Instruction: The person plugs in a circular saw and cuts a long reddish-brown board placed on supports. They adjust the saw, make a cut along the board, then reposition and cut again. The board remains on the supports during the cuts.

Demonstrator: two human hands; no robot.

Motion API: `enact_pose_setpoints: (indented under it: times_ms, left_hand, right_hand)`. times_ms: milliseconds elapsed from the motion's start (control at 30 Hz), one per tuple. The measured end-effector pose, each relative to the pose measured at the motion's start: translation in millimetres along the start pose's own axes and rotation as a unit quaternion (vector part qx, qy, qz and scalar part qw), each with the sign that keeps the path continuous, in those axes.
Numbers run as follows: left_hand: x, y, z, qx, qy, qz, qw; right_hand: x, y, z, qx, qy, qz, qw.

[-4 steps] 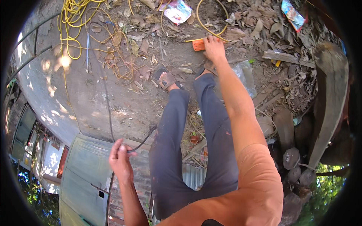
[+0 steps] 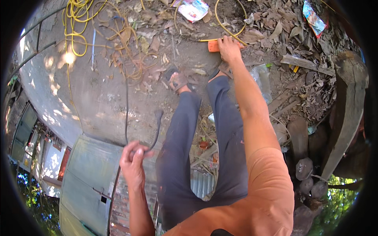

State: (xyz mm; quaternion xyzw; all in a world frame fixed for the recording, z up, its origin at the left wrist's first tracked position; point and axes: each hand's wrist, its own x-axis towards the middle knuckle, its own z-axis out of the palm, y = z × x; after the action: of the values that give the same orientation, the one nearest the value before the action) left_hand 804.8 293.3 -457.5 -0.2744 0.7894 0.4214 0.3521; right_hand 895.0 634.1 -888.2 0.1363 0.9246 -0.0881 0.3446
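I have the left hand [image 2: 133, 163] curled around a dark cable [image 2: 126, 106] by the ground's [image 2: 102, 106] near edge, just beside the corner of the green metal panel [image 2: 88, 173]. One length of it leads from the fingers across the ground as far as a tangle of thin orange-brown cord [image 2: 130, 65]; a short end bends up past the hand to a plug-like head [image 2: 158, 114], near the left trouser leg [image 2: 177, 137]. Those fingertips look blurred to me.

I see the right hand [image 2: 230, 49] lying over an orange block [image 2: 213, 46] toward the ground's far edge, just beyond the right foot; I cannot tell whether its fingers grip the block or only rest there. Near it is a yellow loop [image 2: 219, 22]. Yellow coils [image 2: 76, 23] lie toward the far left corner, dry leaves [image 2: 271, 27] toward the far right.
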Motion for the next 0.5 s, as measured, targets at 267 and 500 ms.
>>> enact_pose_setpoints:
  times_ms: [267, 500]
  left_hand:
    - [-35, 93, 28, -0.232, -0.129, 0.096, 0.959]
    - [-106, 136, 29, -0.375, -0.265, 0.123, 0.88]
  right_hand:
    - [-171, -27, -181, 0.859, -0.059, -0.004, 0.509]
    - [-332, -77, -380, 0.965, -0.032, -0.2, 0.164]
